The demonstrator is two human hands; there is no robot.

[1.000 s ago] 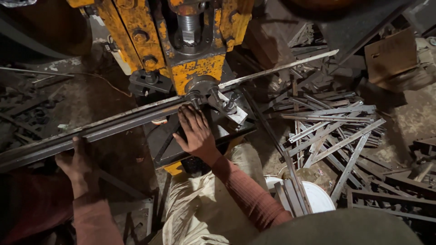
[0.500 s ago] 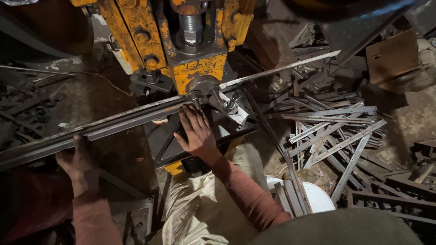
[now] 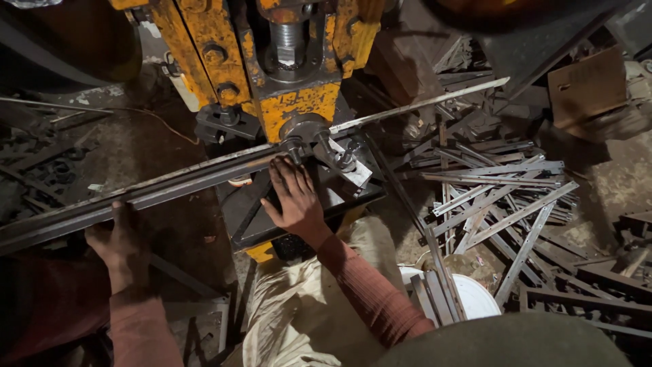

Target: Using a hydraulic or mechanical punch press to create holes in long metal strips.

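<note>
Steel, long and dull grey, the angle bar (image 3: 170,187) lies across the view with its long axis running from the lower left edge up toward the right. Its right end passes under the ram of the yellow press (image 3: 299,102), and a thinner strip (image 3: 421,105) carries on beyond the press along the same rising line, pointing to the upper right.

At the left, the left hand (image 3: 122,238) comes up from below on a forearm in a rust-red sleeve. Its fingers curl up against the near edge of the bar, closed on it from underneath, with the back of the hand facing the camera.

Further right, the right hand (image 3: 293,197) lies palm down and open, fingers spread and pointing up toward the press. The fingertips touch the bar just beside the punch, while the palm rests on the dark press bed (image 3: 251,217). Its wrist bends back to a red-sleeved forearm that slants down to the right.

Right of the press, a heap of cut metal strips (image 3: 502,197) lies on the floor, and a white bucket (image 3: 475,299) holding a few strips stands near the person's knee.
</note>
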